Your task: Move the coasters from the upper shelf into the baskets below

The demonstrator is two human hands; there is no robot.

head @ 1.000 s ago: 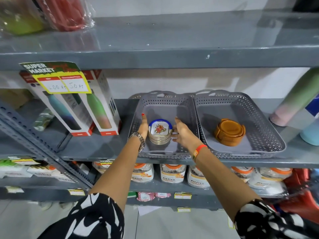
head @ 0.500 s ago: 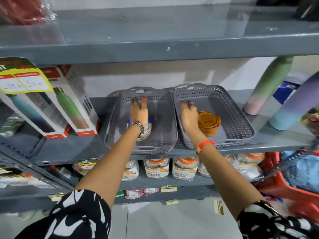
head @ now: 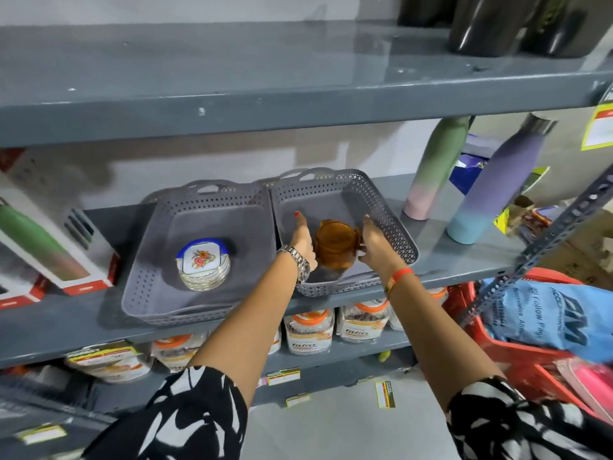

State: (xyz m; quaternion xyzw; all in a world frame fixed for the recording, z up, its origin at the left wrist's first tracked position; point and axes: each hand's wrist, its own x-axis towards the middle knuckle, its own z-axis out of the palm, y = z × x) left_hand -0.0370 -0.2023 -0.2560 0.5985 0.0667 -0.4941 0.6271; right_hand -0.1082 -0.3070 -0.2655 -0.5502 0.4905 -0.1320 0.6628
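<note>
Two grey perforated baskets stand side by side on the middle shelf. The left basket [head: 141, 287] holds a stack of floral coasters with a blue rim [head: 203, 263], standing free. In the right basket [head: 393, 227] sits an amber coaster set [head: 335, 244]. My left hand [head: 303, 242] presses against its left side and my right hand [head: 374, 245] against its right side, fingers stretched forward, so the set is clasped between them. The upper shelf [head: 232, 78] above the baskets is bare.
Boxed bottles [head: 43, 250] stand left of the baskets, and pastel bottles [head: 434, 167] [head: 494, 184] stand to the right. Dark containers [head: 487, 24] sit at the upper shelf's right end. Jars [head: 308, 330] fill the shelf below. A red basket with a blue bag [head: 547, 330] is at the lower right.
Both hands have left the floral coaster stack in the left basket and moved right to flank the amber set in the right basket. The view has also swung to the right.
</note>
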